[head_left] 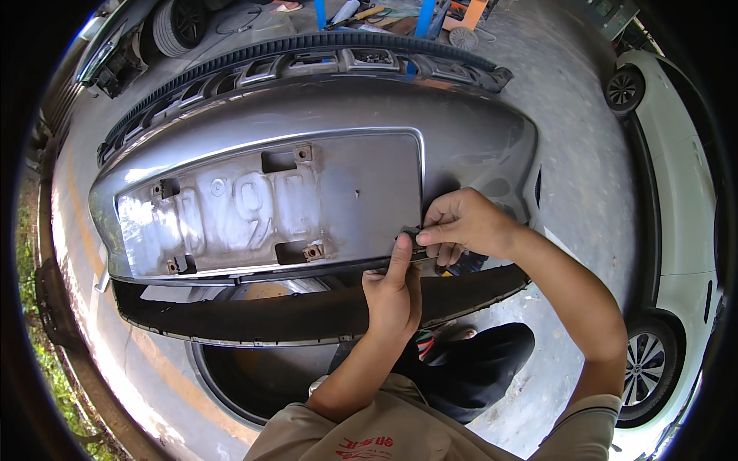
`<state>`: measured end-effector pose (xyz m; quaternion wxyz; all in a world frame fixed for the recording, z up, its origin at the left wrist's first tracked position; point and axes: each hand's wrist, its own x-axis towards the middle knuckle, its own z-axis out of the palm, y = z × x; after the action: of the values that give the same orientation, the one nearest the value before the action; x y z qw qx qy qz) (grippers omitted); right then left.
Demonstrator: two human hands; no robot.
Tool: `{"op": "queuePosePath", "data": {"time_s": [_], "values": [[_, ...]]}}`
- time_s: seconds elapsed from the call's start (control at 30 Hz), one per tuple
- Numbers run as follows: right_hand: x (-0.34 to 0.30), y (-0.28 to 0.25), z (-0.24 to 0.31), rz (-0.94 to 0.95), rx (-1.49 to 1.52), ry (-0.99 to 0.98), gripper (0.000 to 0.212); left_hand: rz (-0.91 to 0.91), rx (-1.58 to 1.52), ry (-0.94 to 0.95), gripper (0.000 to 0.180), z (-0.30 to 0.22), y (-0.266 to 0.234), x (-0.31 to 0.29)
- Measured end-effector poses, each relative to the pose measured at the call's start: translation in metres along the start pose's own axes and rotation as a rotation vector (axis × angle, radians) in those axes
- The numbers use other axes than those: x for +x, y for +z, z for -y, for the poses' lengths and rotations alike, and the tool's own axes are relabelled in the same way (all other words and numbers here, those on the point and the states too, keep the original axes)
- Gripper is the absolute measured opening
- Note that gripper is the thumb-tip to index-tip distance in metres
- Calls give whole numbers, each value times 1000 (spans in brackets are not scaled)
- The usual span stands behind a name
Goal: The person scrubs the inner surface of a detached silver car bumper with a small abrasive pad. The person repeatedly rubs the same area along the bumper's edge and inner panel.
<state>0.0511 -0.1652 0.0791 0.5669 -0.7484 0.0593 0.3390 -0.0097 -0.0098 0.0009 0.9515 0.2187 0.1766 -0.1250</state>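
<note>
Concrete floor [573, 146] surrounds a grey bumper [477, 127]; white car [684, 223] cut off rightward. Right hand [465, 223] fingers pinch a small dark piece [410, 233]; left hand [390, 296] fingers partly hidden, grip I cannot tell.

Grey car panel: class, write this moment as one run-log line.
left hand: thumb at small dark piece | right hand: fingers curled close to same piece | place: lower-right corner of recess, grey car panel | grip: unclear
</note>
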Motion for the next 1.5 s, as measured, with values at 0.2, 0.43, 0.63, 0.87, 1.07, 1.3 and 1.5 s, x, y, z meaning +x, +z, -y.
{"op": "queuePosePath", "data": {"time_s": [0.2,0.43,0.63,0.87,1.07,1.3,1.5], "values": [[0,-7,4,114,8,32,21,29,42,47,27,-1,7,-1],[1,-4,2,103,13,9,22,14,70,23,31,-1,4,0],[-1,-4,2,77,-3,5,21,-1,60,24,32,0,7,0],[-4,0,2,44,0,-6,21,-40,116,60,28,3,6,0],[-4,0,1,50,-4,-1,22,-54,94,66,30,3,10,1],[-2,-2,3,9,-54,-4,20,-31,116,119,24,4,13,-3],[1,-2,-1,14,-13,-32,18,-26,171,146,29,9,11,-2]]}}
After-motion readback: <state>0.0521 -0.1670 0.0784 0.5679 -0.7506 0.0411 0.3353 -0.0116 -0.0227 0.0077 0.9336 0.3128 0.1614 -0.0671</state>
